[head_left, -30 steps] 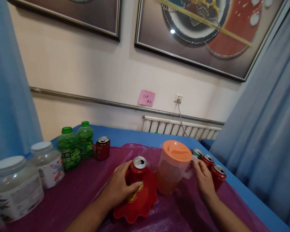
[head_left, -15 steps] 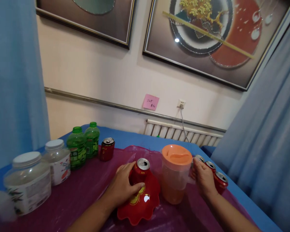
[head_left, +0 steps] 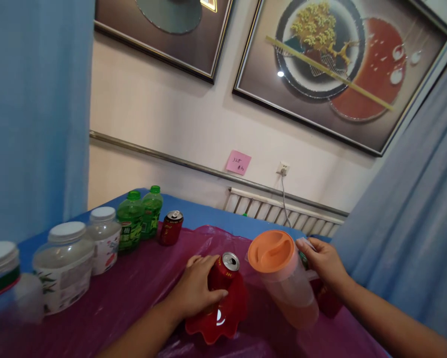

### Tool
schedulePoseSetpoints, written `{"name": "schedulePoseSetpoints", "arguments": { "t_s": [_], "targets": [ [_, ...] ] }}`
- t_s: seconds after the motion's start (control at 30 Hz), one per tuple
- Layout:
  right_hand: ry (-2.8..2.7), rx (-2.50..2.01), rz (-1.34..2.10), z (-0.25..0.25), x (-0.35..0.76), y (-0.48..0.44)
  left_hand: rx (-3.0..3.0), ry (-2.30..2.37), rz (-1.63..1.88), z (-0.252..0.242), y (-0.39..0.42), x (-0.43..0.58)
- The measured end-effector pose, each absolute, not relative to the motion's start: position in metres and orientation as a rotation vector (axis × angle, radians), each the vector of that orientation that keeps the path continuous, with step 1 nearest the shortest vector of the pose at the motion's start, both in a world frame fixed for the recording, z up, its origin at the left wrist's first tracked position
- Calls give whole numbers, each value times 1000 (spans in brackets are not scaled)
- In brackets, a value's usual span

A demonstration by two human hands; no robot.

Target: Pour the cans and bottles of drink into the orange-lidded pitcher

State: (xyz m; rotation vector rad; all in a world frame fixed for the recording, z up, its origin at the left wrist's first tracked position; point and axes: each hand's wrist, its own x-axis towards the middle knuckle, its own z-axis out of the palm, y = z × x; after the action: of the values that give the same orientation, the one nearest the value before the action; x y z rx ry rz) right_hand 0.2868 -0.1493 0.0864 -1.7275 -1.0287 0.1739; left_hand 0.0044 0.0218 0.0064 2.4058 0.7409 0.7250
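My left hand (head_left: 201, 286) is closed around a red drink can (head_left: 225, 273), which stands upright with its top opened. Under and in front of the can is a red wavy-edged plate (head_left: 230, 311). My right hand (head_left: 325, 263) grips the handle of a clear plastic pitcher (head_left: 288, 288) with an orange lid (head_left: 273, 251). The pitcher leans, its lid end toward the can, with some amber liquid low inside. Behind the right hand, red cans (head_left: 329, 301) are mostly hidden.
Lidded clear jars (head_left: 64, 268), green bottles (head_left: 130, 223) and another red can (head_left: 171, 228) stand along the left. A purple plastic sheet (head_left: 134, 298) covers part of the blue table (head_left: 201, 214). Blue curtains (head_left: 37, 114) hang at both sides; a radiator (head_left: 260, 206) is behind.
My right hand has lifted and tilted the pitcher, its lid end leaning left toward the can. My left hand keeps its hold on the can. The view has shifted slightly.
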Motion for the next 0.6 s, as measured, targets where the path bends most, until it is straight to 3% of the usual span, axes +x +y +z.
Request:
{"name": "schedulePoseSetpoints", "arguments": {
  "t_s": [0.6],
  "targets": [
    [-1242, -1792, 89, 109, 276, -135, 2408, 615, 663, 7, 18, 0]
  ]
}}
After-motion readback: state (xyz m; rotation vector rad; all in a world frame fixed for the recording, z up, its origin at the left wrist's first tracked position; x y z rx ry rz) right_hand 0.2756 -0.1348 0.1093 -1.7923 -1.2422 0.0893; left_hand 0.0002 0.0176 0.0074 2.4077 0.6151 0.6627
